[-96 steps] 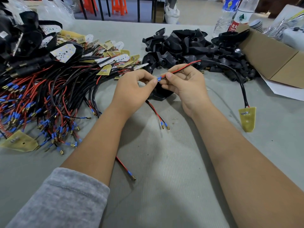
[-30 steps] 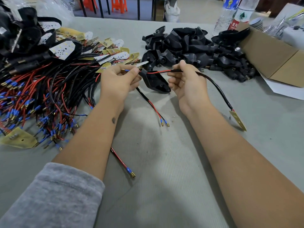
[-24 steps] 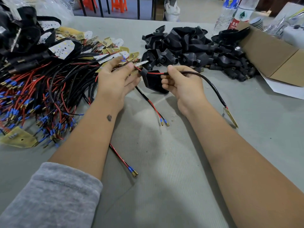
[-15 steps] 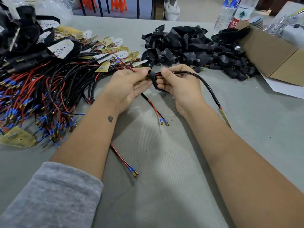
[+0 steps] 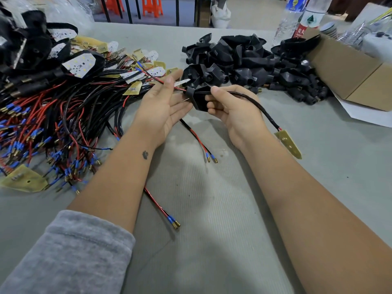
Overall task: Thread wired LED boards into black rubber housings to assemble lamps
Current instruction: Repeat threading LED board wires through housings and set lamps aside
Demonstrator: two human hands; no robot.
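My right hand point(image 5: 235, 111) grips a black rubber housing point(image 5: 198, 98) above the table's middle, thumb on top where the black cable point(image 5: 258, 107) enters. The cable curves right and down to a yellow LED board point(image 5: 288, 143) hanging by my right wrist. Thin red and black wires point(image 5: 157, 78) come out of the housing's left side and run up-left, ending in blue tips. My left hand point(image 5: 163, 105) is palm up with its lower fingers straight; the wires pass between its thumb and forefinger, which pinch them.
A heap of wired LED boards point(image 5: 63, 115) covers the left of the grey table point(image 5: 212, 230). Empty black housings point(image 5: 254, 62) are piled at the back, beside a cardboard box point(image 5: 356, 75) and bottles point(image 5: 297, 15). Two loose wire pairs point(image 5: 199, 141) lie under my hands.
The wire ends have come through the housing and been drawn out to the upper left by my left hand. The LED board on the right has moved closer to my right wrist.
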